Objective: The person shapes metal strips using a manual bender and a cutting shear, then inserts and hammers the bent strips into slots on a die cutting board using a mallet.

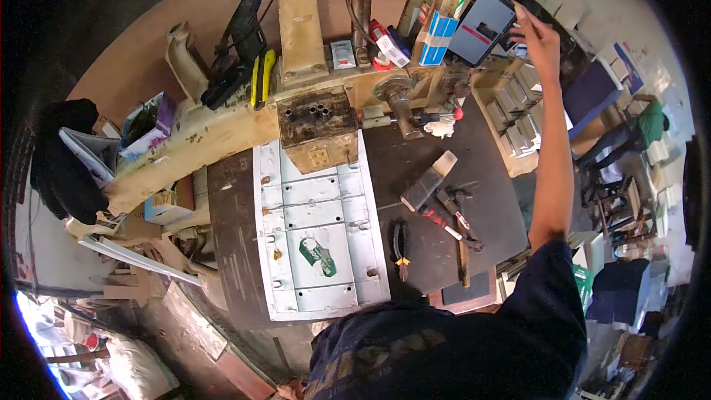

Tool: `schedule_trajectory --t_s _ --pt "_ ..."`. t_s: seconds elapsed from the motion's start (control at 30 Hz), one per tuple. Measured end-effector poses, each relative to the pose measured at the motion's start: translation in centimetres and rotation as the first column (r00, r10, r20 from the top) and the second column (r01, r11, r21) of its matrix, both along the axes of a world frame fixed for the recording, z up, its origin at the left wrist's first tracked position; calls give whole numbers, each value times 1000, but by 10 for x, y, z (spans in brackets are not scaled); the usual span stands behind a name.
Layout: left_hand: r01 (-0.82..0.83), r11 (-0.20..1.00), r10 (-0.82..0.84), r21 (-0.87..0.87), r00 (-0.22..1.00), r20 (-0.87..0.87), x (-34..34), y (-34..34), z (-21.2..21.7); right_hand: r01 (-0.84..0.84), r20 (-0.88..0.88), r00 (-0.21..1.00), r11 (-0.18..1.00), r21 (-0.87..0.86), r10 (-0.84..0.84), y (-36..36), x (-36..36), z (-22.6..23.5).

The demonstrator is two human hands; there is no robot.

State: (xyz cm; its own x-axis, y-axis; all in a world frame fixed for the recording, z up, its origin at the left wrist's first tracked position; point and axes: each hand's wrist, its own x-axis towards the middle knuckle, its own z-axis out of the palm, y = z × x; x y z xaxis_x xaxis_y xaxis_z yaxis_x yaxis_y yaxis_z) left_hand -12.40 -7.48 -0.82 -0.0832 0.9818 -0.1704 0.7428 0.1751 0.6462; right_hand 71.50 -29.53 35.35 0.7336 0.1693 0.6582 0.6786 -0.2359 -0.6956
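My right arm reaches up to the far right, where my right hand (538, 38) has its fingers stretched out at the right edge of a dark-framed phone or tablet (480, 30). Its screen is lit, and it leans upright beside a post. Of my left hand (292, 388), only a small part shows at the bottom edge; its fingers cannot be made out. On the dark table lies a white ribbed panel (320, 207) with a green oval sticker (317, 256). Above the panel's far end is a worn, oily block (318, 122) with holes in its top.
A brush (433, 178), a hammer (462, 252), and pliers (401, 248) lie right of the panel. Along the machine's beam stand a power drill (241, 41), a yellow cutter knife (263, 78), and a blue box (439, 38). Another person (644, 130) is at the far right.
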Motion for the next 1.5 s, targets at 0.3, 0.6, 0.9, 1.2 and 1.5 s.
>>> schedule_trajectory --t_s 0.3,0.6,0.9,1.2,1.5 --pt "-26 1000 26 -15 999 20 -11 -4 -8 33 -84 996 999 -14 -34 0 -1 2" --pt "-30 999 30 -19 999 30 -18 -4 -10 244 85 967 969 -43 -239 18 -22 -26" --pt "-42 999 43 -24 999 25 -28 -6 -9 166 -67 984 986 8 -165 25 -31 -72" --pt "-47 999 48 -22 999 25 -35 -6 -13 186 -63 980 981 -53 -190 26 -28 -73" --pt "-72 997 73 -24 997 29 -32 -12 -17 225 -20 974 971 -78 -227 27 -24 -73"
